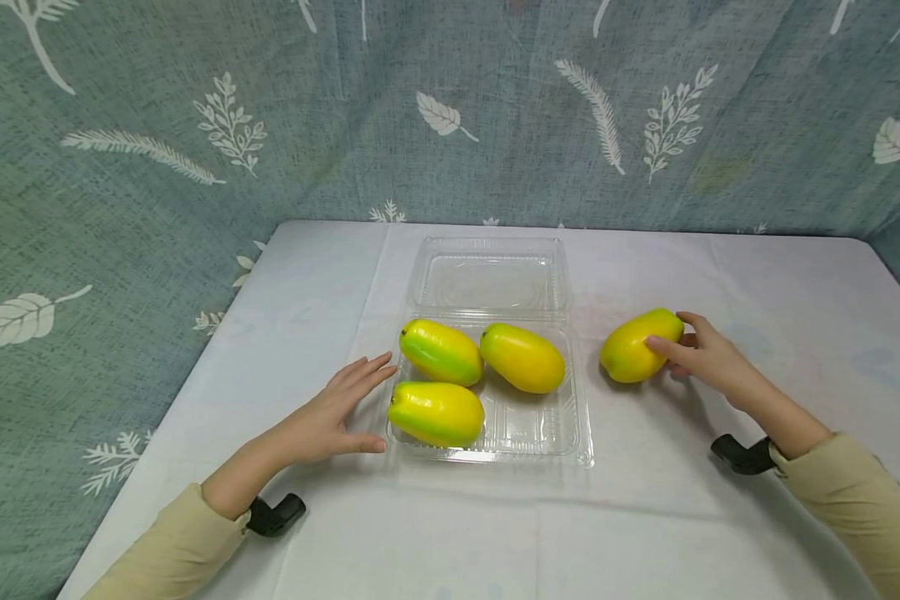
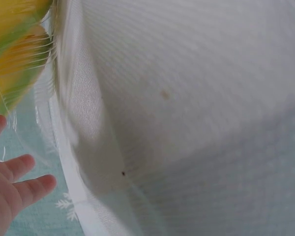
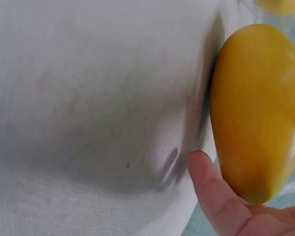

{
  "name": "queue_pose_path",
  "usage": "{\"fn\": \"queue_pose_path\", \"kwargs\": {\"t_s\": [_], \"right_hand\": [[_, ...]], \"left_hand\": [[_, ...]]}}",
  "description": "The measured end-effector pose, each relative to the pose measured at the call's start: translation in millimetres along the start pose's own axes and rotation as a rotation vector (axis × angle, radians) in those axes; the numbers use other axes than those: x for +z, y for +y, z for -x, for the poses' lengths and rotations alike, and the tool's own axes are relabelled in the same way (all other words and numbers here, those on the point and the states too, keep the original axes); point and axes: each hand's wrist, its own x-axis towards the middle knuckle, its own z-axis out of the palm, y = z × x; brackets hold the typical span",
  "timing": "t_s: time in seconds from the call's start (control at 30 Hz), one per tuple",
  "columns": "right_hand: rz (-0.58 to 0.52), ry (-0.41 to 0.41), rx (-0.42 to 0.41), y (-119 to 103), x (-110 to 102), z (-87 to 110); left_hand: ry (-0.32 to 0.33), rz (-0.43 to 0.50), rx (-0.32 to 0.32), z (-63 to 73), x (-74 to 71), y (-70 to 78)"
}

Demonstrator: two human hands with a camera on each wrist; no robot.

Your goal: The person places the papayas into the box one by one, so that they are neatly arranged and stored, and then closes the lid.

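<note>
On the right of the head view, my right hand (image 1: 701, 354) holds a yellow-green papaya (image 1: 633, 348) at its stem end, thumb on the near side and fingers round the far side. The right wrist view shows this papaya (image 3: 255, 108) close up, with a finger by its narrow end. My left hand (image 1: 333, 417) is spread beside the left edge of a clear plastic clamshell box (image 1: 525, 429), holding nothing; whether its fingertips touch the box cannot be told. Inside the box base lie three more papayas: one at back left (image 1: 441, 352), one at front left (image 1: 437, 414), one at right (image 1: 523, 358).
The box's clear lid (image 1: 491, 279) is folded back, away from me. A white cloth (image 1: 487, 533) covers the table. Behind and to the left hangs a blue-green curtain (image 1: 495, 108) with white leaf prints. Each wrist wears a black camera.
</note>
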Motion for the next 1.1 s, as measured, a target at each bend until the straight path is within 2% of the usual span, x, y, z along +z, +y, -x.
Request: {"fn": "queue_pose_path", "kwargs": {"t_s": [0.4, 0.67, 1.1], "right_hand": [[-0.09, 0.024, -0.045, -6.0, 8.4, 5.3], [-0.213, 0.038, -0.097, -10.3, 17.0, 8.0], [-0.281, 0.063, -0.13, -18.3, 28.5, 8.9]], "left_hand": [[0.005, -0.002, 0.005, 0.7, 0.7, -0.8], [0.001, -0.006, -0.004, 1.2, 0.2, -0.2], [0.007, 0.001, 0.0, 0.1, 0.5, 0.1]]}}
